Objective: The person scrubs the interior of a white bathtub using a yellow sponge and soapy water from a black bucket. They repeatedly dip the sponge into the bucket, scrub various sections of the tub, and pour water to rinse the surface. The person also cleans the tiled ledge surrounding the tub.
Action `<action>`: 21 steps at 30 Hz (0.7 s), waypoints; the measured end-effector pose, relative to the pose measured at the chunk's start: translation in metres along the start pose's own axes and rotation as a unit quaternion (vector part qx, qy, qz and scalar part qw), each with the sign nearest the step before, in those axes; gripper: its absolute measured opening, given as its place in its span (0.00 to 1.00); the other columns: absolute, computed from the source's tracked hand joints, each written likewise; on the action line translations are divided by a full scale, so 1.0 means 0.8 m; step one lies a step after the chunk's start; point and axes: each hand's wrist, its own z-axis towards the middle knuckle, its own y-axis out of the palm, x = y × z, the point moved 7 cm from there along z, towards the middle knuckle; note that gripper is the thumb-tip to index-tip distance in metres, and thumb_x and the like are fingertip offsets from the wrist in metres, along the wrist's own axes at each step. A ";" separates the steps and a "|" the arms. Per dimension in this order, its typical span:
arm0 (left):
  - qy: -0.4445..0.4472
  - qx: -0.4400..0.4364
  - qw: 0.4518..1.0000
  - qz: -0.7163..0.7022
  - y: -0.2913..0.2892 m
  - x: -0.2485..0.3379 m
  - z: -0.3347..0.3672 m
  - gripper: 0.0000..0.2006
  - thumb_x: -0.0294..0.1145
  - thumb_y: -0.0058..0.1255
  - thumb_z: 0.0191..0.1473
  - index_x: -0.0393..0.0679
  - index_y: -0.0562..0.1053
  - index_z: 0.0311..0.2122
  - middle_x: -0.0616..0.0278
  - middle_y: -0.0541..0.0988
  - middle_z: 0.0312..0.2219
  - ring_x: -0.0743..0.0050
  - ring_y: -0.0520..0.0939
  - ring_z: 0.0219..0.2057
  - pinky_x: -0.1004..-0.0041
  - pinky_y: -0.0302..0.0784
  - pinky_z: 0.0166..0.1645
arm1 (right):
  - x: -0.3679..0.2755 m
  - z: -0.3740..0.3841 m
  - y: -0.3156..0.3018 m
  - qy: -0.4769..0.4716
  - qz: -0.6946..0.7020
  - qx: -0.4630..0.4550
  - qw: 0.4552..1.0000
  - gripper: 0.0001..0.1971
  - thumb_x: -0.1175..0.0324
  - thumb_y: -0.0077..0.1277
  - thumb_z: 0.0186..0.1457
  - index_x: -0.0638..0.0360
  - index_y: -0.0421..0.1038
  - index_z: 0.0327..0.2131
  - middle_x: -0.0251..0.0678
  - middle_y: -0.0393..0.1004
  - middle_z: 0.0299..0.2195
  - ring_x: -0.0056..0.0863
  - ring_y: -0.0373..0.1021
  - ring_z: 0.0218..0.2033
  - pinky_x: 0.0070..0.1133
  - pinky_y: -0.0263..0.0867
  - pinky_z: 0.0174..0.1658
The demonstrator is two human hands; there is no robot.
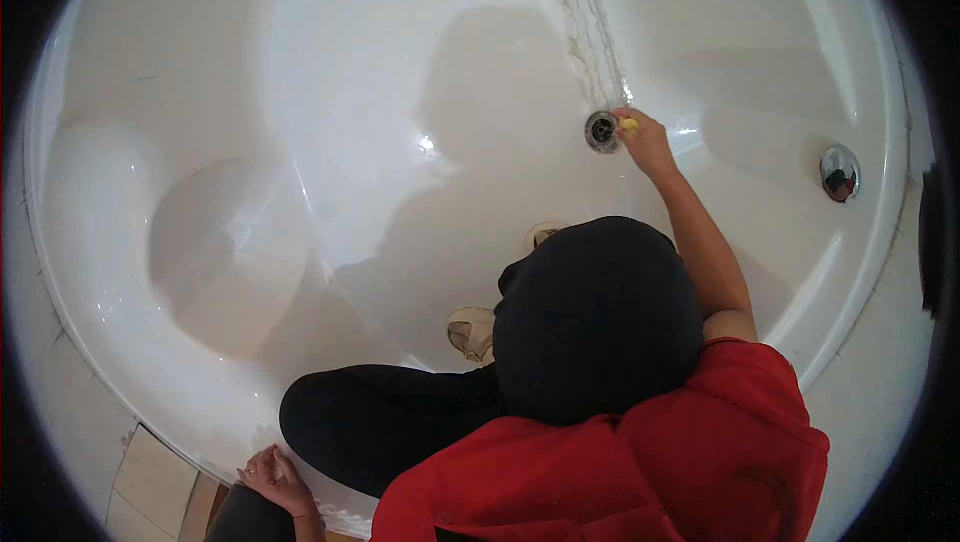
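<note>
Inside a white bathtub, my right hand reaches to the round metal drain. Its fingers are closed on a small yellow object at the drain's right edge; most of it is hidden, so its kind is unclear. A streaky band of whitish and brownish residue runs from the drain up to the picture's top edge. At the lower left, my left hand is by the tub's near rim, fingers apart and nothing in them. A dark surface lies just below that hand.
My black-clad knees and red top fill the lower middle. Light-coloured shoes stand on the tub floor. A round chrome fitting sits on the right wall. Moulded hollows shape the left side, and pale tiles border the tub.
</note>
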 end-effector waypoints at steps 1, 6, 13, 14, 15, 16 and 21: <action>0.006 0.000 1.000 -0.001 -0.001 0.000 0.000 0.03 0.28 0.51 0.54 0.43 0.75 0.32 0.63 0.77 0.31 0.62 0.76 0.39 0.49 0.47 0.64 | 0.013 0.000 0.013 0.064 0.004 -0.034 0.997 0.10 0.69 0.53 0.56 0.61 0.73 0.40 0.43 0.77 0.29 0.32 0.74 0.28 0.26 0.69 0.34; 0.021 0.008 1.000 -0.001 0.000 -0.008 -0.004 0.05 0.30 0.48 0.56 0.43 0.75 0.33 0.61 0.77 0.31 0.62 0.76 0.39 0.50 0.47 0.63 | 0.003 0.004 0.038 0.039 -0.102 -0.051 0.993 0.16 0.57 0.46 0.60 0.62 0.73 0.34 0.51 0.75 0.27 0.50 0.72 0.29 0.34 0.68 0.34; 0.014 0.003 1.000 0.000 0.000 -0.004 -0.004 0.04 0.29 0.48 0.57 0.44 0.75 0.33 0.62 0.77 0.31 0.63 0.77 0.39 0.51 0.48 0.63 | -0.005 0.016 0.039 0.083 -0.120 -0.023 0.989 0.23 0.50 0.41 0.61 0.62 0.71 0.27 0.53 0.72 0.23 0.55 0.70 0.29 0.38 0.65 0.33; 0.012 0.005 1.000 0.001 0.001 -0.006 -0.005 0.04 0.28 0.48 0.56 0.44 0.75 0.32 0.62 0.77 0.31 0.64 0.77 0.39 0.51 0.49 0.63 | -0.013 0.022 0.043 0.068 -0.104 -0.021 0.992 0.23 0.50 0.41 0.61 0.62 0.71 0.27 0.54 0.71 0.23 0.55 0.69 0.28 0.38 0.65 0.33; 0.009 0.008 1.000 0.003 0.001 -0.008 -0.007 0.04 0.28 0.48 0.56 0.44 0.75 0.32 0.63 0.77 0.31 0.64 0.77 0.39 0.51 0.49 0.63 | -0.020 0.030 0.047 0.054 -0.087 -0.019 0.995 0.23 0.50 0.42 0.61 0.62 0.70 0.26 0.54 0.71 0.22 0.55 0.69 0.28 0.38 0.65 0.33; 0.006 0.010 1.000 0.001 0.001 -0.007 -0.007 0.03 0.27 0.50 0.55 0.44 0.75 0.32 0.63 0.77 0.31 0.64 0.77 0.39 0.51 0.48 0.63 | -0.031 0.039 0.050 0.040 -0.070 -0.017 0.997 0.24 0.50 0.42 0.61 0.62 0.70 0.25 0.54 0.70 0.22 0.55 0.68 0.27 0.37 0.65 0.33; 0.000 0.016 1.000 -0.015 0.001 -0.009 -0.004 0.02 0.27 0.53 0.52 0.44 0.76 0.31 0.64 0.77 0.30 0.64 0.77 0.39 0.51 0.46 0.64 | -0.087 0.121 0.041 -0.004 0.058 0.085 0.995 0.15 0.61 0.47 0.58 0.63 0.67 0.42 0.50 0.72 0.39 0.44 0.69 0.41 0.33 0.63 0.45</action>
